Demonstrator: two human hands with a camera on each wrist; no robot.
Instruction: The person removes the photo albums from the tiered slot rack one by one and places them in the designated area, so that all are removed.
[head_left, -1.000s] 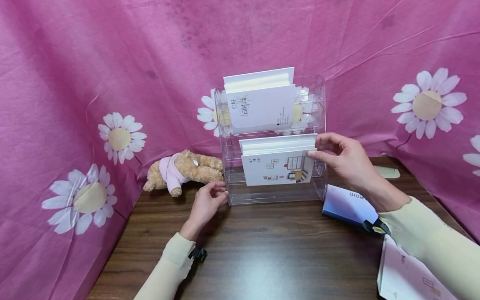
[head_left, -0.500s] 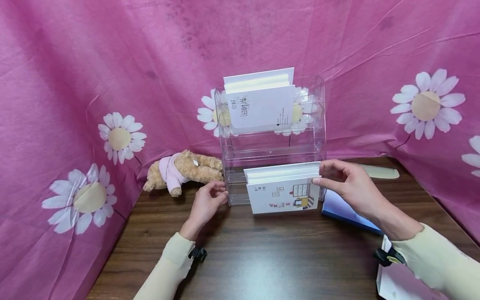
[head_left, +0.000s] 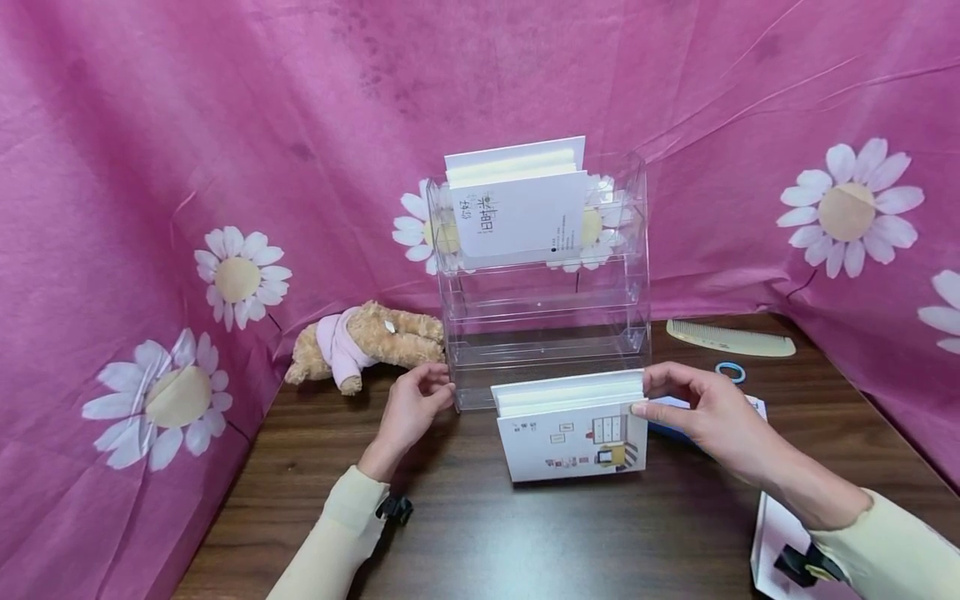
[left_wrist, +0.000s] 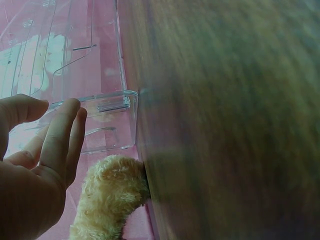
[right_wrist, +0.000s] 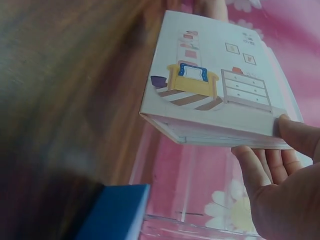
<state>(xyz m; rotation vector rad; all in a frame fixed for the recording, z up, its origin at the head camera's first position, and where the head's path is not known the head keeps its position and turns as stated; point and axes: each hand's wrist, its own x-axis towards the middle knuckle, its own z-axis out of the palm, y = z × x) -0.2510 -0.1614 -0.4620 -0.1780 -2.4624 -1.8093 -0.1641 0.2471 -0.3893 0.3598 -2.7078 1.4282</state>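
Observation:
My right hand (head_left: 705, 412) pinches a white hardcover notebook (head_left: 566, 446) by its right edge, thumb on the front cover and fingers behind. Its cover shows a drawn bed and drawers, clearest in the right wrist view, where the notebook (right_wrist: 205, 65) stands nearly upright over the table. It is in front of a clear acrylic tiered rack (head_left: 536, 342). At the rack's lower left corner is my left hand (head_left: 408, 408), its fairly straight fingers touching the side in the left wrist view. Another white notebook (head_left: 521, 217) stands in the rack's top tier.
A teddy bear (head_left: 345, 342) in a pink top lies left of the rack. To the right are a pale comb (head_left: 731, 338), a blue ring-shaped thing (head_left: 731, 372), a blue-edged box (head_left: 671, 421) and another white notebook (head_left: 776, 542). Pink flowered cloth (head_left: 337, 125) hangs behind.
My right hand has brought the notebook out of the rack's lower tier, down and toward me. The comb and the blue ring have come into view. My left hand has stayed put.

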